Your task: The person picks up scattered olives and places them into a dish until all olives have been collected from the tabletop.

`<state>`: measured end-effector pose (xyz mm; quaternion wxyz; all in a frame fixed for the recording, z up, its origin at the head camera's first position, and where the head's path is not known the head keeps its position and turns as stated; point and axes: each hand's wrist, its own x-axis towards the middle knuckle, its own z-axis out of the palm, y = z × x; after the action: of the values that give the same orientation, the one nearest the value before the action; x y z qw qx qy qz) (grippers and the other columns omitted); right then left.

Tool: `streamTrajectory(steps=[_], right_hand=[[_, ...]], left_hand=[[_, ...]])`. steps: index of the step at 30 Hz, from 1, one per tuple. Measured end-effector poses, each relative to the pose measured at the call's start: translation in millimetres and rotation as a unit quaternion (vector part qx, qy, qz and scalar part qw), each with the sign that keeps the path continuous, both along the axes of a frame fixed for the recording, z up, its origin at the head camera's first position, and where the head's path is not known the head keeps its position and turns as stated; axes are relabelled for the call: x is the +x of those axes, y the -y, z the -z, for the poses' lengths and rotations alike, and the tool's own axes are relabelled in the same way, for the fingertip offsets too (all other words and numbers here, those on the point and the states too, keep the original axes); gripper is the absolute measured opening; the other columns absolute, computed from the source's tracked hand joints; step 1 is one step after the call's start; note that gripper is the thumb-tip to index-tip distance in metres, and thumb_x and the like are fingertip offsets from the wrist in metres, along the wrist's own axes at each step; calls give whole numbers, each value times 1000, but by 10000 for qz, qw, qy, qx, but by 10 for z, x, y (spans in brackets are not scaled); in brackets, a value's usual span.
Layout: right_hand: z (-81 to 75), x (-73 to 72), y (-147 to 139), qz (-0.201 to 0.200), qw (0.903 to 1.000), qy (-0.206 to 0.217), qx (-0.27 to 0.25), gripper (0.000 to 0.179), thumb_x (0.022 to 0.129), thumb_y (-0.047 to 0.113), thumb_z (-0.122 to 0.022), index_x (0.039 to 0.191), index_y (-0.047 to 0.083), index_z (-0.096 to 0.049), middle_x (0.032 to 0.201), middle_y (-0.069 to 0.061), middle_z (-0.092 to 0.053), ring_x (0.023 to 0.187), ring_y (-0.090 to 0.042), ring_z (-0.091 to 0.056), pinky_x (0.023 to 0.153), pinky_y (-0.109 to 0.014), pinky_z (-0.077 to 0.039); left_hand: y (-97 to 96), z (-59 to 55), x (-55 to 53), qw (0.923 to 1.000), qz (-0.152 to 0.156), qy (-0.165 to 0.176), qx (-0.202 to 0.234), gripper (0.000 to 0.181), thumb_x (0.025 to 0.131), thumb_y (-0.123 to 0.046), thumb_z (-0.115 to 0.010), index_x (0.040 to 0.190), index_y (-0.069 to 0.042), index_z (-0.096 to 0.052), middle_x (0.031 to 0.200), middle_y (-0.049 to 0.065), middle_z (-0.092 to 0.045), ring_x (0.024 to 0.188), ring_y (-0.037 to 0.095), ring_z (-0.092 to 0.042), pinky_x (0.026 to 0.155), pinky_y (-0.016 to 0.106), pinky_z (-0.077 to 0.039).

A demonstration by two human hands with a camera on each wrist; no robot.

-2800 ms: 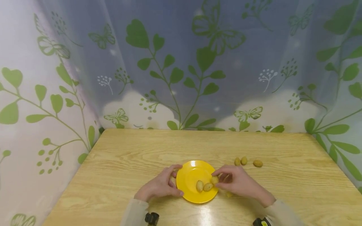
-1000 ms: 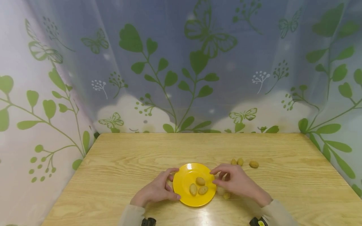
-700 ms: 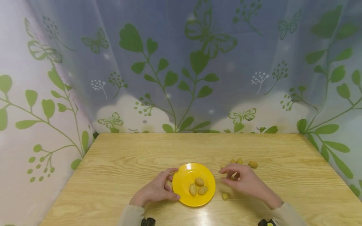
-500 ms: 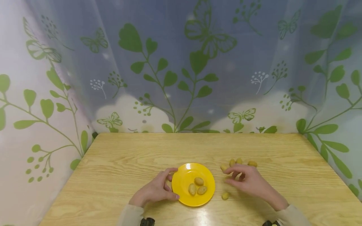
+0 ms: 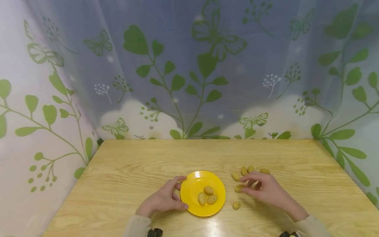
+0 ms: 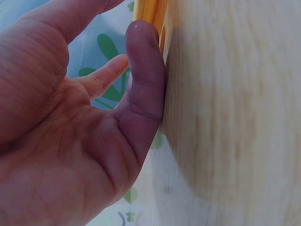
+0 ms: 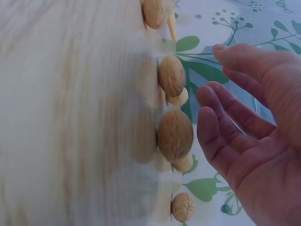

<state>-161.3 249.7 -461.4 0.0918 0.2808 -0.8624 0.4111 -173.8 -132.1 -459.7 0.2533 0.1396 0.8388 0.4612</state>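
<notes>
A round yellow plate (image 5: 189, 184) lies on the wooden table, with 3 walnuts (image 5: 208, 190) on it. My left hand (image 5: 163, 197) holds the plate's left rim between thumb and fingers; in the left wrist view, a fingertip meets the orange-yellow rim (image 6: 150, 10). To the right of the plate, my right hand (image 5: 266, 190) hovers with bent, parted fingers. Its thumb and index finger are beside a loose walnut (image 5: 239, 188). In the right wrist view, a gap shows between my fingertips and the nearest wrinkled walnut (image 7: 175, 135), and nothing is in the hand.
Several more walnuts lie behind my right hand, among them one walnut (image 5: 235, 176) near its index fingertip. Another walnut (image 5: 236, 205) sits nearer the front. A patterned curtain (image 5: 177, 82) stands at the table's (image 5: 142, 158) back edge and sides.
Earlier my right hand set a walnut down on the plate and let go. It has since moved right, to the loose walnuts. My left hand stays at the plate's rim.
</notes>
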Motion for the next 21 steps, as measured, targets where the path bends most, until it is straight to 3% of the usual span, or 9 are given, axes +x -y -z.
streamTrajectory(steps=[10, 15, 21], right_hand=[[-86, 62, -182, 493, 9980, 367, 133, 20, 87, 11, -81, 106, 11, -76, 101, -8, -75, 79, 4, -64, 61, -24, -54], [-63, 79, -303, 512, 9980, 305, 204, 21, 85, 10, -82, 105, 12, -76, 96, -6, -74, 79, 4, -63, 59, -24, -53], [-18, 96, -429, 313, 9978, 521, 263, 20, 86, 11, -82, 105, 11, -76, 95, -5, -74, 80, 3, -63, 59, -24, -53]], left_hand=[[3, 13, -8, 10000, 27, -46, 76, 92, 79, -21, -89, 155, -20, -38, 129, 14, -48, 86, 17, -63, 78, 28, -51], [3, 15, -12, 10000, 16, -29, 42, 92, 79, -22, -89, 155, -21, -37, 129, 14, -48, 87, 17, -63, 78, 29, -51], [2, 6, -7, 10000, -13, 6, 16, 92, 79, -21, -90, 155, -21, -38, 129, 13, -48, 86, 17, -63, 77, 28, -51]])
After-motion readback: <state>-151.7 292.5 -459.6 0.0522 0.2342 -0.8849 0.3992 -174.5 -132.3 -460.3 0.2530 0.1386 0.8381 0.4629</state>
